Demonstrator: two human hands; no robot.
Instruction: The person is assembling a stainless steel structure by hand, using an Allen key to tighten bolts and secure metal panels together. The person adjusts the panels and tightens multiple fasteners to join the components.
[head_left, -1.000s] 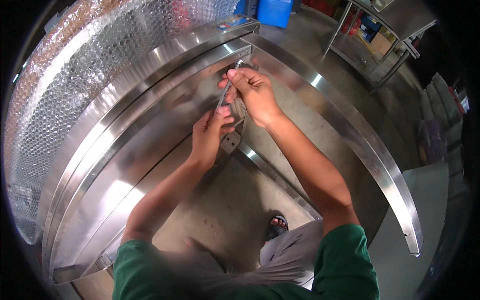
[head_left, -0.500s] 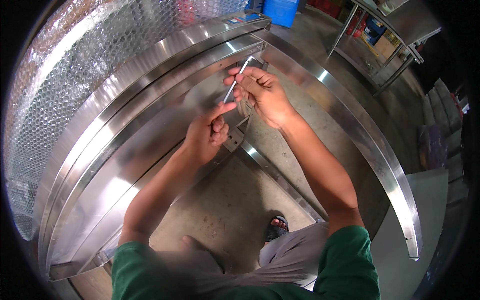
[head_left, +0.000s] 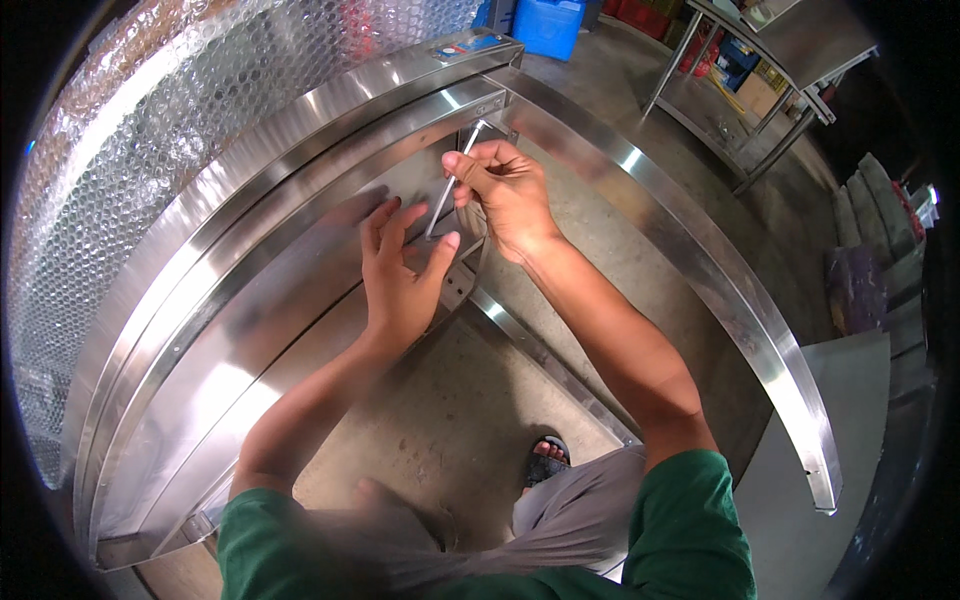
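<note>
A thin silver hex key (head_left: 443, 203) slants between my hands, its short bent end up by the inner corner of a stainless steel frame (head_left: 575, 125). My right hand (head_left: 515, 200) pinches the key around its upper half between thumb and fingers. Beside the key's lower end, my left hand (head_left: 398, 285) is open, thumb and fingers spread apart, the key's tip lying in the gap between them. Whether the bent end sits in a screw at the corner is too small to tell. Behind my left hand stands a shiny steel panel (head_left: 290, 300).
Bubble wrap (head_left: 250, 90) covers something large at the far left. A blue container (head_left: 548, 28) stands behind the frame. At the far right is a metal table (head_left: 690, 110). A lower steel bar (head_left: 545, 355) crosses above the concrete floor (head_left: 420, 430), near my sandalled foot (head_left: 547, 458).
My left hand has let go of the key's lower end and spread its fingers. My right hand still holds the key. The whole view has shifted slightly.
</note>
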